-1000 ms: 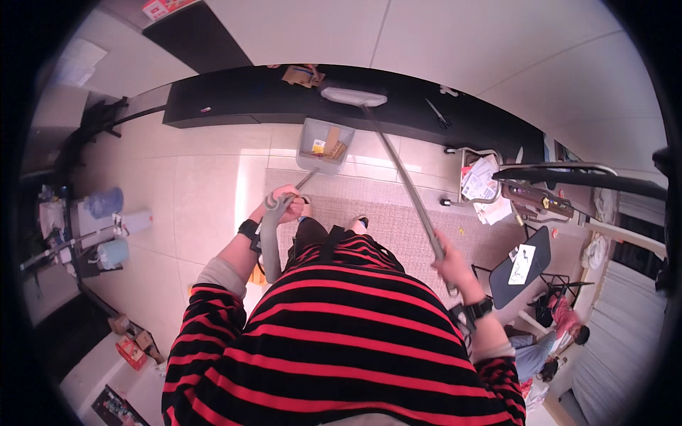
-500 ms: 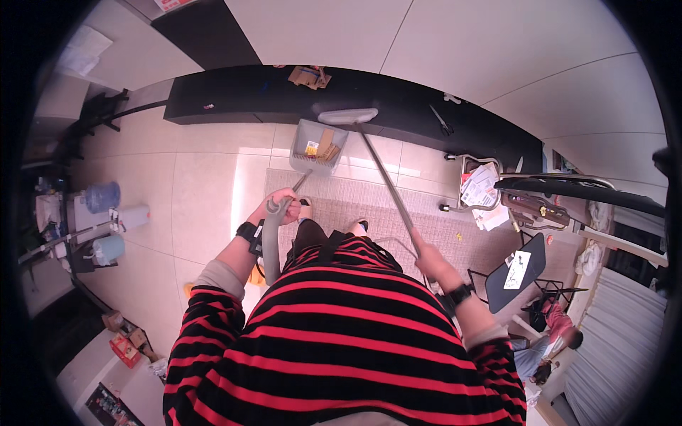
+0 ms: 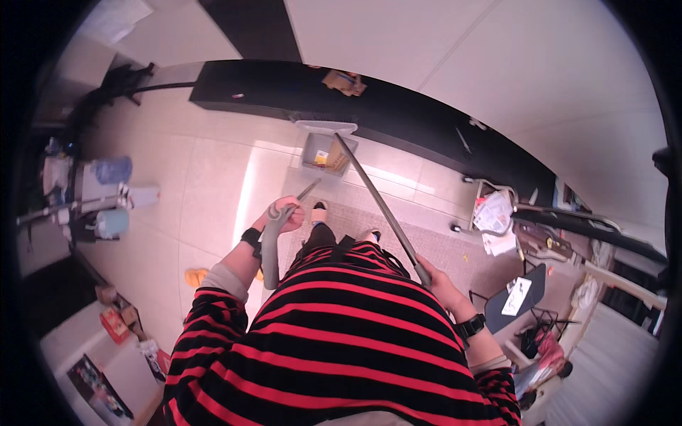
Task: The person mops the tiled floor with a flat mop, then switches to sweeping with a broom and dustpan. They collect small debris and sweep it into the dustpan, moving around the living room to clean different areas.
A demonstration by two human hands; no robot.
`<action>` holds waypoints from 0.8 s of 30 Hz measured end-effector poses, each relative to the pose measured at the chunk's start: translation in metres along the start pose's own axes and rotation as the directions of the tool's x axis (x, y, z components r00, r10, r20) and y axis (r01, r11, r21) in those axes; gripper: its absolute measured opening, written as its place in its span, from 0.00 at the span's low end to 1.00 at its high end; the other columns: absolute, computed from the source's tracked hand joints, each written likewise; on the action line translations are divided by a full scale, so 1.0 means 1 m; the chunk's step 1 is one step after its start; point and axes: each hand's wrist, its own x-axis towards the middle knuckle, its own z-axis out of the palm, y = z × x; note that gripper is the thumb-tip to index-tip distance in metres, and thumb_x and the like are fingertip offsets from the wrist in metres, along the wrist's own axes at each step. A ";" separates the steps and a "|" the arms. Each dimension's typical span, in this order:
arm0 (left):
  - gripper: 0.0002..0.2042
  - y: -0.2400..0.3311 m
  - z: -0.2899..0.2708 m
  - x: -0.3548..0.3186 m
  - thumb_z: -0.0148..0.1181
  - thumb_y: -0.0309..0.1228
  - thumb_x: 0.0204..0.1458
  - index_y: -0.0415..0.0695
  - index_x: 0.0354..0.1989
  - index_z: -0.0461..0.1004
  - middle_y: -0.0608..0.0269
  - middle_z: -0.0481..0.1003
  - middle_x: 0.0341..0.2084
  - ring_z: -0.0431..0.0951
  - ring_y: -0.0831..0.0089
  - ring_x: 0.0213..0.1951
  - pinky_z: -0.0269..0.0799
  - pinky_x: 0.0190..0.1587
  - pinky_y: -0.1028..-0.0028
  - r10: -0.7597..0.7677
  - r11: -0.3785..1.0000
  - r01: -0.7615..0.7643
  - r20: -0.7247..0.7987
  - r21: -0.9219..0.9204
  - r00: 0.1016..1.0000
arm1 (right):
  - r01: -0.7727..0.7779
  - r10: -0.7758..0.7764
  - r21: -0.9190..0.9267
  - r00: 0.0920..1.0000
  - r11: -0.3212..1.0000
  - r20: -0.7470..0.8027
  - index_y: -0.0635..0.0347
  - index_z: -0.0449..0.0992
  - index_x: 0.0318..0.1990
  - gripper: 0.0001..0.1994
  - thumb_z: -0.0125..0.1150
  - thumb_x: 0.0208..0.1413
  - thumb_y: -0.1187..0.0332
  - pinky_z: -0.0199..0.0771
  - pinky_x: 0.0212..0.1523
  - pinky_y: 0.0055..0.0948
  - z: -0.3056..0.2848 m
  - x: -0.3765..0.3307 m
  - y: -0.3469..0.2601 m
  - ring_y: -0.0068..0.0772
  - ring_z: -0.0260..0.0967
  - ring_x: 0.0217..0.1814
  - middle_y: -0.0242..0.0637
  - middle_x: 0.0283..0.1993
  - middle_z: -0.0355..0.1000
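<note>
My left hand (image 3: 285, 214) is closed round the grey handle of a long-handled dustpan (image 3: 308, 167), whose pan stands on the floor ahead of my feet. Scraps of brown cardboard (image 3: 339, 155) and a small yellow-and-white piece lie inside it. In my right hand (image 3: 442, 285) is the upper end of a grey broom (image 3: 381, 202), its fingers wrapped round the stick. The stick slants forward and left. Its pale, wide head (image 3: 326, 127) is at the pan's far side, close to the black cabinet; whether it touches the pan I cannot tell.
A long black low cabinet (image 3: 270, 89) runs along the far wall, with cardboard pieces (image 3: 345, 82) on top. A wheeled cart with papers (image 3: 494, 213) stands to the right, near a small black table (image 3: 533, 287) and a seated person (image 3: 547, 355). Orange slippers (image 3: 195, 277) lie left.
The broom head has moved left, from the pan's right far corner to across its far side. My right hand has come slightly nearer my body. The whole view has turned a little.
</note>
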 end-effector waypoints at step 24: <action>0.16 0.088 -0.069 -0.102 0.46 0.29 0.49 0.51 0.15 0.48 0.74 0.49 0.12 0.52 0.80 0.15 0.55 0.21 0.81 0.132 0.984 -0.123 -0.069 0.126 0.989 | -0.142 0.143 -0.019 0.981 0.990 0.131 0.42 0.50 0.67 0.43 0.53 0.40 0.84 0.65 0.20 0.22 0.036 0.150 -0.161 0.21 0.60 0.18 0.30 0.26 0.62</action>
